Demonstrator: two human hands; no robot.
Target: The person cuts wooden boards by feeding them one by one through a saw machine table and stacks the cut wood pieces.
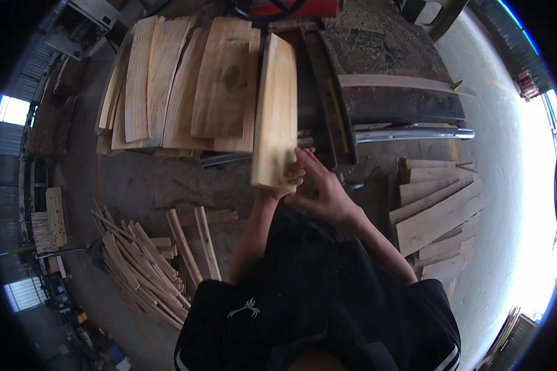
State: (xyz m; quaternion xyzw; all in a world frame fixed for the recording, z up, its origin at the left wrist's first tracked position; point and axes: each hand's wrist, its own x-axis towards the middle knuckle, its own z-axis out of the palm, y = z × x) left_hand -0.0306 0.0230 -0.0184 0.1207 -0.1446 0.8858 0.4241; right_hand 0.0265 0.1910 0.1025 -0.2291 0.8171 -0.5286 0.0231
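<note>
A pale wooden board (276,111) stands out lengthwise in front of me, held near its lower end. My left hand (294,175) is closed on it from beneath, with the fingers curled round the right edge and the palm hidden by the wood. Beside that edge is my right hand (327,193), its thumb spread away from the fingers. Its fingertips reach the board's right side just above the left hand's fingers; whether they press on it I cannot tell. Just left of the held board lie several wide planks (216,93), overlapping in a stack.
A dark machine table (390,55) with a metal rail (414,134) stands ahead to the right. Stacked boards (439,213) lie on the floor at right. Thin wooden strips (139,266) are heaped at lower left, near two upright-looking battens (207,244).
</note>
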